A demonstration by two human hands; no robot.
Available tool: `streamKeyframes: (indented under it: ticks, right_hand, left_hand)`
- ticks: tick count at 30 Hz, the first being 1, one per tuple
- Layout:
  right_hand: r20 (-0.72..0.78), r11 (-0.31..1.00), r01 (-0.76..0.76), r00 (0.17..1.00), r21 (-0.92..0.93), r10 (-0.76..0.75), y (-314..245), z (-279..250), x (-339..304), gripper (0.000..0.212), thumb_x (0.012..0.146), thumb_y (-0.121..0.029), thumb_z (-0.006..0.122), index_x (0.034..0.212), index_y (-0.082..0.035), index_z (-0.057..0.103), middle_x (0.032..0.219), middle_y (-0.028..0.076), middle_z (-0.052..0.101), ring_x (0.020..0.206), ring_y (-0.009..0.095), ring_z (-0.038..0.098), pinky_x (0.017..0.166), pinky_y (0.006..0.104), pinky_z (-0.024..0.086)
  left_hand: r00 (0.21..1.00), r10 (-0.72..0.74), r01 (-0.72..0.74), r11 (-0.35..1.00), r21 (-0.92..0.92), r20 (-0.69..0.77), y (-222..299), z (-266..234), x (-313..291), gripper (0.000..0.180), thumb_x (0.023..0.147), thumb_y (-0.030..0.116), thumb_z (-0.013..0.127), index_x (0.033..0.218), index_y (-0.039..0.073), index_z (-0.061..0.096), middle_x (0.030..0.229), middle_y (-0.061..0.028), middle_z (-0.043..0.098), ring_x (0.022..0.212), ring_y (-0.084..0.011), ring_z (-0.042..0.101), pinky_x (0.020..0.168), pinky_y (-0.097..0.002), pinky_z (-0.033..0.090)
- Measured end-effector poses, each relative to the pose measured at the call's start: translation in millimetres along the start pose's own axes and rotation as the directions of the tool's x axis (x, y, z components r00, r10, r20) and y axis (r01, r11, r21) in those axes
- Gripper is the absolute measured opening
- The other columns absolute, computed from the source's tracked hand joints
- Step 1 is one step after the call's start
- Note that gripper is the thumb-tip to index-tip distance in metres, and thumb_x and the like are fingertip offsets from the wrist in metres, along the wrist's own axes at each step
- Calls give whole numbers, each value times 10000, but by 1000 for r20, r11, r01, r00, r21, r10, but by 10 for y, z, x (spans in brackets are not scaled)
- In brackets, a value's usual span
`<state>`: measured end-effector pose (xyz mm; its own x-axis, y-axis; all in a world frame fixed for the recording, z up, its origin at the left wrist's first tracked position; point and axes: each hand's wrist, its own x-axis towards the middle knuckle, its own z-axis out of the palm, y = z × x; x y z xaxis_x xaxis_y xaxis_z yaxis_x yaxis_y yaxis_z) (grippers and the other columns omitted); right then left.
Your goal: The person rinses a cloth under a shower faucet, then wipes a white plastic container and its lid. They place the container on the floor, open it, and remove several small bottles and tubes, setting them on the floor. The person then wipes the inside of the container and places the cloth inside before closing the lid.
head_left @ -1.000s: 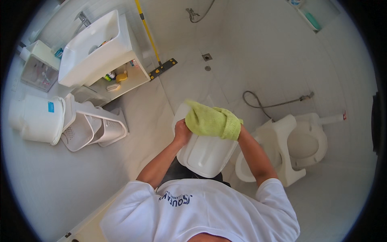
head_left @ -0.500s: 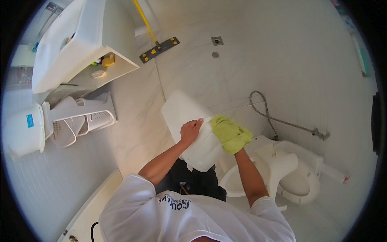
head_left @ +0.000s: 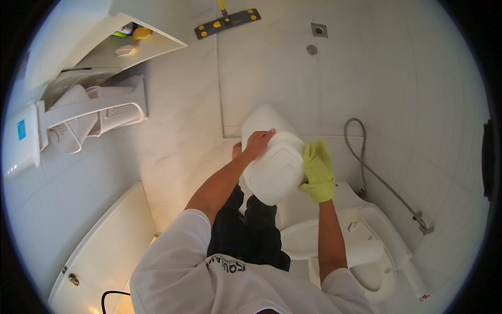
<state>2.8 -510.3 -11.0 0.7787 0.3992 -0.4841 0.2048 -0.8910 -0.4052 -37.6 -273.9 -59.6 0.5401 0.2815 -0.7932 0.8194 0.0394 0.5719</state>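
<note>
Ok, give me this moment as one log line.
left hand: on white container | right hand: under green cloth, at container's side | beyond: mop

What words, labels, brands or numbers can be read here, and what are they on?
White T-shirt: dark chest lettering, partly creased; I don't copy out wording.
Blue label on the white container: too small to read.
Flat mop head: any marking is too small to read.
Red mark on the white tube: too small to tell whether it is text.
White plastic bin, green cloth: no readable text.
</note>
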Motion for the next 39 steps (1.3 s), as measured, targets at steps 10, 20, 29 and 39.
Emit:
streamKeyframes:
  ticks: [10,20,29,39]
  right_hand:
    - [-22,988,-109,993,109,112,-272,302,462,382,839,-306,428,1107,-37,470,1082,136,511,983,284,475,846,366,372]
    - [-41,998,46,998,38,-44,-276,176,362,382,846,-332,392,1050,-25,491,1090,147,502,975,310,466,828,375,378]
    - [57,991,-95,993,-99,101,-351,56,492,386,852,-336,374,1043,-25,501,1106,138,500,988,310,462,831,373,377]
    - [86,988,-7,996,-154,21,-353,63,516,358,847,-326,392,1037,-48,513,1092,131,515,968,315,480,803,383,391]
  left_hand:
    - [985,156,-134,961,241,-71,-265,453,112,507,806,498,426,650,48,598,611,-149,558,618,-306,540,621,-385,424]
    - [984,129,-83,945,316,-126,-463,508,-95,498,780,497,467,587,52,584,553,-145,539,565,-317,535,564,-402,434]
    - [960,123,-42,952,303,-252,-386,446,4,469,786,467,475,585,59,587,571,-142,552,564,-319,543,551,-393,438]
    - [968,156,-75,929,363,-197,-273,513,-4,478,779,482,466,618,53,604,601,-157,560,602,-327,552,587,-402,436]
